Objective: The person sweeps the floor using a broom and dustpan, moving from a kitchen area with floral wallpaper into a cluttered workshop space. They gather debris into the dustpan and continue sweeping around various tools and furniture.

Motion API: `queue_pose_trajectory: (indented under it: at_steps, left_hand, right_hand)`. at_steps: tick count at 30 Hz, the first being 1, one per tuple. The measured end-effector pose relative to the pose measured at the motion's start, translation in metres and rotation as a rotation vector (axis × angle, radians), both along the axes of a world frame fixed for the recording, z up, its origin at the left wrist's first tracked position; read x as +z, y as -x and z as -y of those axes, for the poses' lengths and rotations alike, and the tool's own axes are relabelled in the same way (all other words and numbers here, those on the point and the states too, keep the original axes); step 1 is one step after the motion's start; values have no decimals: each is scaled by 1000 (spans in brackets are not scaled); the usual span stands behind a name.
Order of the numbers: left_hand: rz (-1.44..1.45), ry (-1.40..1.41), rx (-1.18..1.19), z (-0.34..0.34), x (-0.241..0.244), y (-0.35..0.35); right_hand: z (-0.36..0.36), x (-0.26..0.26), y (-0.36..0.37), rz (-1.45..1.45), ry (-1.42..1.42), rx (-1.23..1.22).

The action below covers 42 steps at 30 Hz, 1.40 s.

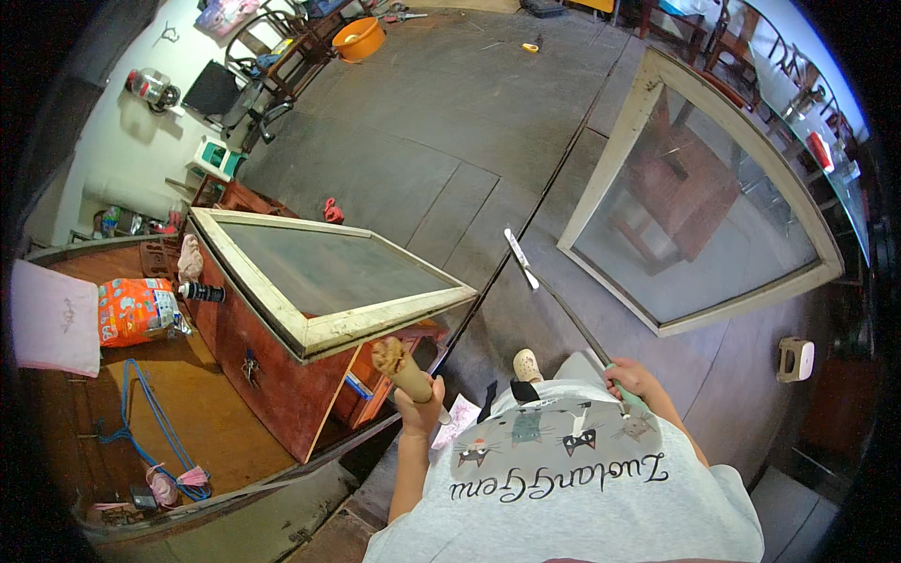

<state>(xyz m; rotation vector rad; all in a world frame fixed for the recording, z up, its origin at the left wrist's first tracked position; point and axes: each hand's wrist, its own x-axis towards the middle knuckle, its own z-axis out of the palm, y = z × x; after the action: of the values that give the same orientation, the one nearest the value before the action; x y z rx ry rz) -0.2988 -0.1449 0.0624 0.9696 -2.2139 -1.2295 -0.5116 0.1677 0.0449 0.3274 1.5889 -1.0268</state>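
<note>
My left hand (420, 407) is closed around a pale cylindrical roll (408, 378) with a brown, crumpled-looking top; I cannot tell exactly what it is. My right hand (630, 380) grips the green handle of a long thin pole (577, 320). At the pole's far end a narrow flat white head (521, 259) lies over the dark groove in the floor. Between my hands are the light grey shirt and an apron with cat pictures. A beige clog (527, 366) shows on one foot. A pink-and-white patterned sheet or cloth (457, 421) is beside my left wrist.
A white-framed glass panel (380, 313) tilts over a red wooden cabinet (260, 366) at left. Another framed glass panel (739, 320) stands at right. A blue hanger (127, 401) and an orange bag (137, 310) lie on the wooden surface. A small stool (795, 359) is far right, an orange basin (359, 39) at top.
</note>
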Motion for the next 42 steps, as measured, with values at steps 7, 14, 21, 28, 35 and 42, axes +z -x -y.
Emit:
queue_pose_trajectory:
  at_steps: [7, 14, 21, 28, 35, 42]
  left_hand:
    - [-128, -119, 114, -16, 22, 0]
    - [-202, -97, 195, -22, 28, 7]
    - [-283, -273, 181, -4, 69, 33]
    - [-576, -273, 225, 40, 82, 37]
    - [-863, -216, 227, 75, 88, 44]
    - [-989, -195, 300, 98, 75, 44]
  right_hand:
    - [11, 8, 23, -71, 8, 138]
    - [47, -11, 45, -33, 80, 299]
    - [70, -10, 58, -13, 85, 361]
    - [79, -4, 52, -97, 111, 279]
    - [70, -28, 48, -165, 83, 139]
    - [54, -52, 64, -177, 11, 28]
